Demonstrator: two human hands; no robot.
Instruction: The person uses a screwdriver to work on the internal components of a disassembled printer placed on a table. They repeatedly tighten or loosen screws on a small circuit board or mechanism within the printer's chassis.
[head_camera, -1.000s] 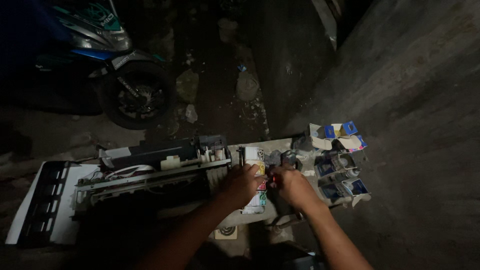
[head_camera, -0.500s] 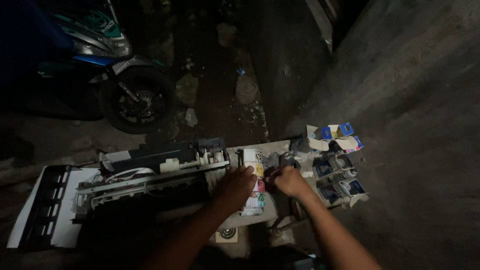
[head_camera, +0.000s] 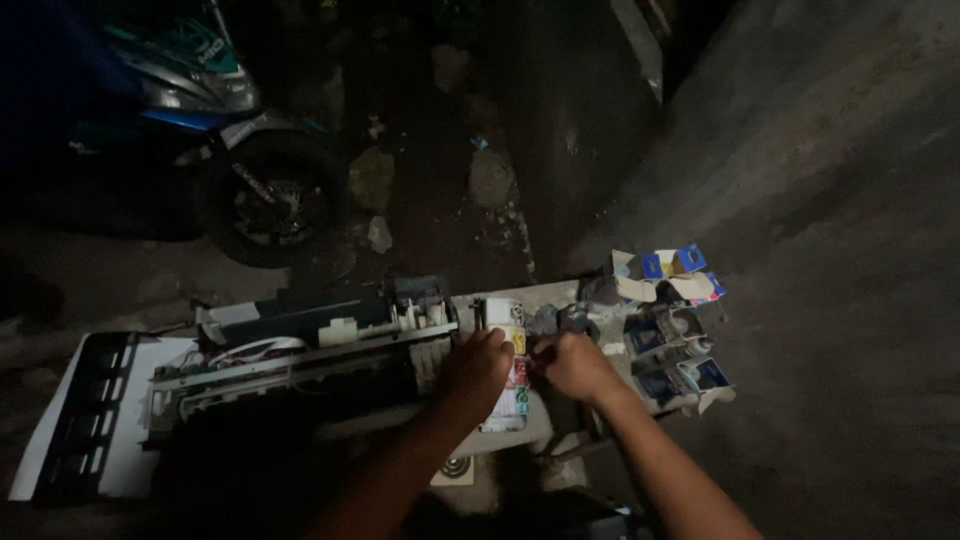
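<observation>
A dim outdoor yard at night: bare, littered ground (head_camera: 480, 190) runs up the middle of the head view, a rough concrete wall (head_camera: 830, 170) rises at the right, and a parked scooter (head_camera: 190, 90) with its front wheel (head_camera: 268, 200) stands at upper left. Low in the frame, a dismantled printer (head_camera: 300, 345) lies with its cover off, its rails and white parts exposed, and a white panel with a dark slotted tray (head_camera: 90, 410) rests at its left end. At the printer's right end sits a white ink tank unit (head_camera: 512, 375) with small coloured labels down its face. The left hand (head_camera: 478, 368) rests on the tank's left side, fingers curled over it; whether they grip it cannot be told in the gloom. The right hand (head_camera: 575, 365) is just beside the tank's right edge, fingers drawn together as if pinching something small, which is too dark to make out. Opened blue-and-white cartons (head_camera: 670, 275) and small ink bottles (head_camera: 680, 350) crowd the ledge near the right hand.
</observation>
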